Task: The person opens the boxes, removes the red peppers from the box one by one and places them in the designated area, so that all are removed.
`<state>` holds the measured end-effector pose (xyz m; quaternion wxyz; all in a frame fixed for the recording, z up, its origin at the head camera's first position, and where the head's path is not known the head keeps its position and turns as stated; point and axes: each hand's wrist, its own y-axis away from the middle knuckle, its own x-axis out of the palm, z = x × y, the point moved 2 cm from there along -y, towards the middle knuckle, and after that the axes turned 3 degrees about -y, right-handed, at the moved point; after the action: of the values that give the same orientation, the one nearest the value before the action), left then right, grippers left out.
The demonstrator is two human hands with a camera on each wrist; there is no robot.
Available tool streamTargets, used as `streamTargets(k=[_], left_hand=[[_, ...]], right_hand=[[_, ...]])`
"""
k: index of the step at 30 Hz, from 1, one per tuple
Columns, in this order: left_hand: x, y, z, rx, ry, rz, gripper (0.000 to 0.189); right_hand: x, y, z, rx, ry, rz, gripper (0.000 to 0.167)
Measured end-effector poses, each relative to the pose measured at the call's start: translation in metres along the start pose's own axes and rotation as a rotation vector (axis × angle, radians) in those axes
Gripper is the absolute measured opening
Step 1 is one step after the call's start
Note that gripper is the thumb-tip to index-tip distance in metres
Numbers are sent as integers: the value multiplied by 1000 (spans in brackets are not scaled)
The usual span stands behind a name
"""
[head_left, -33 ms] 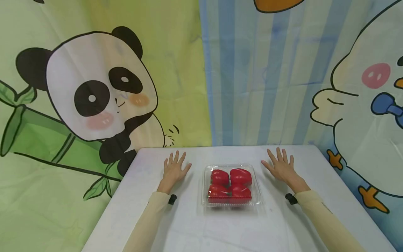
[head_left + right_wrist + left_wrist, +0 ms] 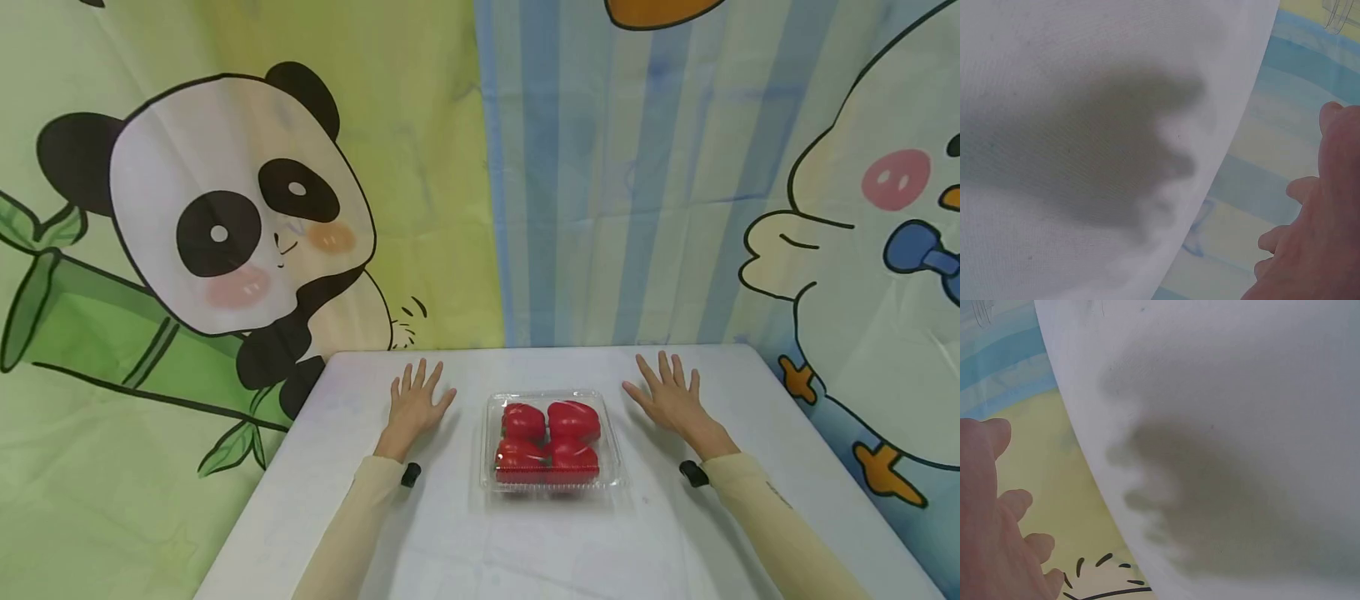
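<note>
From my head camera, my left hand (image 2: 415, 410) hangs above the far left part of a white table (image 2: 555, 550) and my right hand (image 2: 677, 406) above the far right, fingers straight and spread on both, gripping nothing. Between them, touched by neither, a clear plastic clamshell box (image 2: 611, 442) sits on the tabletop, its lid apparently down over four red bell peppers (image 2: 573, 422), two far and two near. A cartoon-printed cloth backdrop (image 2: 420, 167) hangs beyond the far edge.

From my left wrist, that hand shows only in part, fingers extended against the backdrop, a soft shadow (image 2: 1210, 500) on the white surface.

From my right wrist, the other hand appears likewise, partly cropped, another shadow (image 2: 1116, 150) beneath it. Neither wrist view shows the peppers.

I judge this a ready pose, with no handling begun; reaching the box would call for lowering both hands inward to its left and right sides.
</note>
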<state>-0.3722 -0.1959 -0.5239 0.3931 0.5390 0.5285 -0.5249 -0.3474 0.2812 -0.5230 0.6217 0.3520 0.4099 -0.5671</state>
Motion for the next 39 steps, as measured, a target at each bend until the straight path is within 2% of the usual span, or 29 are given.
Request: streamTargets(k=[11, 16, 21, 28, 30, 35, 39], left_hand=[[0, 3, 1, -10, 16, 38, 75], [0, 6, 0, -5, 29, 19, 75], [2, 11, -5, 22, 82, -4, 72], [0, 23, -19, 69, 197, 5, 68], [0, 27, -23, 74, 227, 26, 66], [2, 37, -28, 48, 381, 125, 61], [3, 44, -30, 84, 528, 157, 57]], right_hand=[[-2, 2, 2, 1, -10, 5, 86], [-2, 4, 7, -9, -9, 7, 85], [-3, 7, 14, -32, 11, 14, 82], [-9, 12, 32, -77, -6, 9, 78], [-10, 14, 37, -92, -3, 6, 77], [-12, 18, 53, -121, 0, 9, 77], [-14, 22, 66, -148, -12, 17, 74]])
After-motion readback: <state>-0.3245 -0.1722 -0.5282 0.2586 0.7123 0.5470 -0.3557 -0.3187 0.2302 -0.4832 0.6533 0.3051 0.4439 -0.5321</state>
